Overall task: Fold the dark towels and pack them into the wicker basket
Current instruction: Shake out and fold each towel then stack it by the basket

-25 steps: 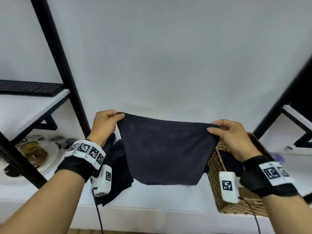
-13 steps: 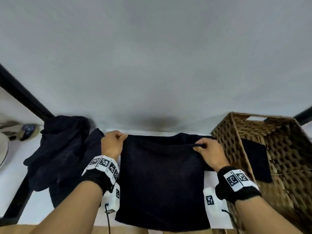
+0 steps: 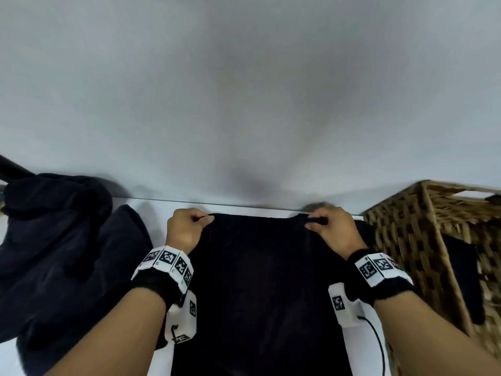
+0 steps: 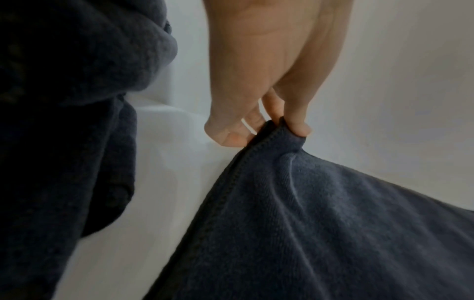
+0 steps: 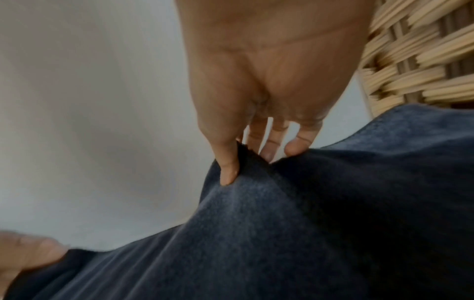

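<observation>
Head view: the dark towel (image 3: pixel 260 289) lies flat on the white table (image 3: pixel 162 210); left hand (image 3: pixel 184 229) and right hand (image 3: pixel 332 230) each pinch a far corner. Beyond, the towel heap (image 3: pixel 59 248) sits left, the wicker basket (image 3: pixel 423 240) right.

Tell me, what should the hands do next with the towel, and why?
Probably pull the far edge back toward the person to fold it in half: the left hand and right hand each pinch a far corner of the dark towel, which lies spread flat beside the wicker basket.
</observation>
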The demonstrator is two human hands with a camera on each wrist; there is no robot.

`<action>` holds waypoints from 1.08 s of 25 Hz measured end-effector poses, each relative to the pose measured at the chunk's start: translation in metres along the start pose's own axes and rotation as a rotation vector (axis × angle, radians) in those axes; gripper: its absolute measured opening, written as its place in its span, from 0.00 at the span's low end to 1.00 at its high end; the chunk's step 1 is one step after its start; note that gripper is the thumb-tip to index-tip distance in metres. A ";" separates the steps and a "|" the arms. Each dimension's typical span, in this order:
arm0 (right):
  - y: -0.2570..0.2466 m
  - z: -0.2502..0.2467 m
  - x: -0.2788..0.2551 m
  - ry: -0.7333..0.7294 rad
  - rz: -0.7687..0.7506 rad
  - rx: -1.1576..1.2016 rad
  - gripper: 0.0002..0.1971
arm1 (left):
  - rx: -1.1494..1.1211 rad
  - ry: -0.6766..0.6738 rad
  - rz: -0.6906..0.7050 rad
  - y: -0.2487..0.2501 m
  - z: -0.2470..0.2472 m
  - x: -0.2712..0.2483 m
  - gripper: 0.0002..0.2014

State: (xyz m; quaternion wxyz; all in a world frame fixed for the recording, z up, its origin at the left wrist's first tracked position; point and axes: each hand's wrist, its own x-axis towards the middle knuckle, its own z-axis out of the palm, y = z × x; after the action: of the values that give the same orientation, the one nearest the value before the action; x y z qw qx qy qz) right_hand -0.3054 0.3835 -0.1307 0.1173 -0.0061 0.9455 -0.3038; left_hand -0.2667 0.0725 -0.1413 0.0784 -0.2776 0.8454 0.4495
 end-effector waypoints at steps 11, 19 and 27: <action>-0.072 -0.121 -0.101 0.209 -0.088 -0.012 0.07 | -0.107 0.118 0.404 0.056 -0.149 -0.090 0.07; -0.157 -0.204 -0.247 0.425 -0.316 0.690 0.11 | -0.439 0.064 0.614 0.099 -0.246 -0.211 0.08; -0.083 -0.134 -0.338 0.215 -0.149 0.670 0.16 | -0.448 -0.301 0.343 0.004 -0.215 -0.262 0.06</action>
State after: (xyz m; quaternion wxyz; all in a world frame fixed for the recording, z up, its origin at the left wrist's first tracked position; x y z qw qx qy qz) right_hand -0.0119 0.4208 0.0965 -0.0101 -0.0044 0.7972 -0.6036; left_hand -0.0250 0.0065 0.0871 0.0627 -0.0719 0.7386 0.6673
